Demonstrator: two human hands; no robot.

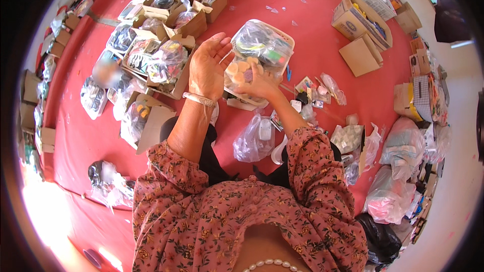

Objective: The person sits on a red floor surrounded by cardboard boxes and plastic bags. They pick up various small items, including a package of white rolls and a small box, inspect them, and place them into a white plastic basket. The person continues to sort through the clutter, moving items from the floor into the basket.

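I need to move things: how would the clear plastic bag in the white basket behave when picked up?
The clear plastic bag would probably be floppy, since its film looks thin and wrinkled. Its glossy surface might also feel somewhat slippery.

Legible text: none is standing out clearly. Carton (pixel 348 17), brown cardboard, open, upper right: its side is carrying dark printed marks, too small for making out. Box (pixel 141 59), left cluster: it is showing black-and-white patterning; whether lettering is forming part of it cannot be told. Small white packet (pixel 317 104), right of centre: it is showing dark specks, unreadable.
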